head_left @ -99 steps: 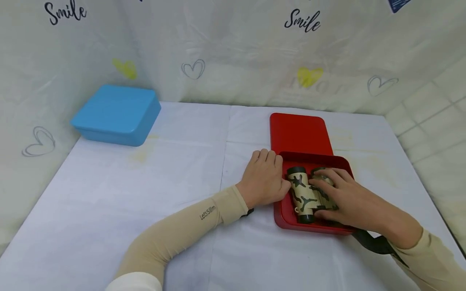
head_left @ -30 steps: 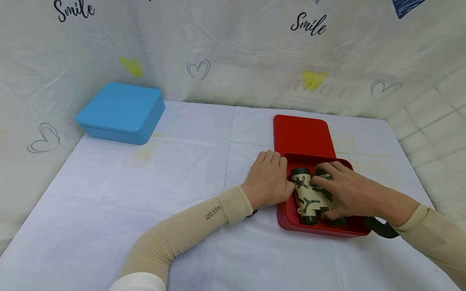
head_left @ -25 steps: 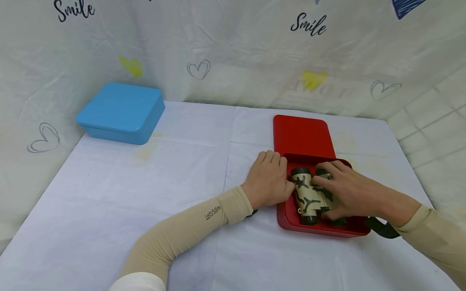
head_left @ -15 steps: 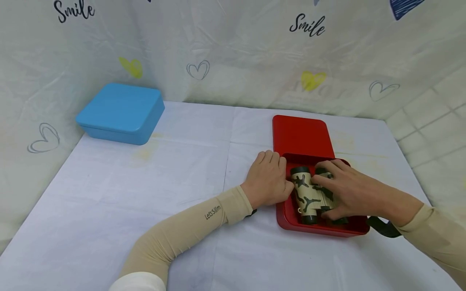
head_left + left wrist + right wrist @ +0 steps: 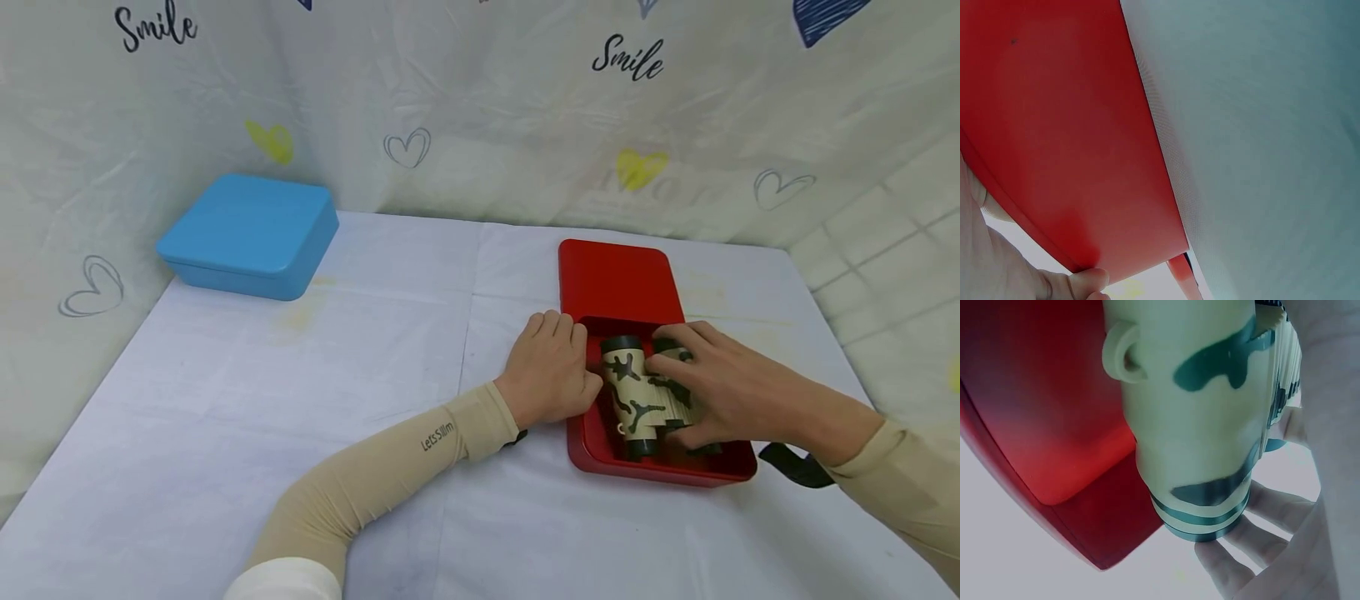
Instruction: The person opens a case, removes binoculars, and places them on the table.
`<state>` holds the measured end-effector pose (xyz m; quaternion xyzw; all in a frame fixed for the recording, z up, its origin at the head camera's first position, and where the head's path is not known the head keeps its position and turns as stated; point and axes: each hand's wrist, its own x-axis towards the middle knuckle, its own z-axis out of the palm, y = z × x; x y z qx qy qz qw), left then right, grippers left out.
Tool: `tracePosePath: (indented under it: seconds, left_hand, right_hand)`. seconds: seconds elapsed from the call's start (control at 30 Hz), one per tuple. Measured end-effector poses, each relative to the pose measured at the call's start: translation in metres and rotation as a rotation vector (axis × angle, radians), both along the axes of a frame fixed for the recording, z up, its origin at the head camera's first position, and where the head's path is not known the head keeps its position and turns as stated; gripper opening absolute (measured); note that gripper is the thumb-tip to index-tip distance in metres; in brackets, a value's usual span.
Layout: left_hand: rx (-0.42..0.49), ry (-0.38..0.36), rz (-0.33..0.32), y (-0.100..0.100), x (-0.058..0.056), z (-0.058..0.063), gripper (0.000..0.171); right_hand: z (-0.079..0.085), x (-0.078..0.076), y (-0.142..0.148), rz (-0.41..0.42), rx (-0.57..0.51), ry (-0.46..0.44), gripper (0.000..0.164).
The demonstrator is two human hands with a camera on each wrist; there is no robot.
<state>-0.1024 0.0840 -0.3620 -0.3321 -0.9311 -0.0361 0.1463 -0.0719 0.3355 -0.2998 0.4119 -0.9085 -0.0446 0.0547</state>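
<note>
A pair of camouflage binoculars (image 5: 633, 392) lies within the open red box (image 5: 660, 477), black-rimmed at the barrel ends. My right hand (image 5: 731, 392) grips the right barrel, fingers near the far end and thumb near the close end. In the right wrist view, fingertips (image 5: 1219, 565) curl round the end of the binoculars (image 5: 1194, 425). My left hand (image 5: 547, 371) holds the box's left wall, thumb at the rim. The left wrist view shows the thumb (image 5: 1088, 281) pinching the edge of the red box (image 5: 1079, 137).
The box's red lid (image 5: 622, 279) lies right behind it. A closed blue box (image 5: 251, 233) stands at the back left of the white-covered table (image 5: 375, 350). A printed white sheet (image 5: 495, 108) hangs behind the table. A dark strap (image 5: 795, 465) hangs at the right wrist.
Over three seconds the right hand has shifted right along the binoculars and taken a wider grip. In the last half second the binoculars have moved slightly away from me. The left hand keeps its hold.
</note>
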Motion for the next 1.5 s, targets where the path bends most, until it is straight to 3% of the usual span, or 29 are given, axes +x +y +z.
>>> tracePosePath:
  seconds: [0.6, 1.5]
  left_hand:
    - [-0.023, -0.051, -0.001, 0.001, -0.002, 0.0, 0.023]
    - [-0.003, -0.029, 0.002, 0.002, 0.001, 0.002, 0.022]
  right_hand:
    - [0.014, 0.0, 0.01, -0.022, -0.027, 0.008, 0.083]
    - [0.032, -0.002, 0.027, -0.072, -0.039, 0.031, 0.085]
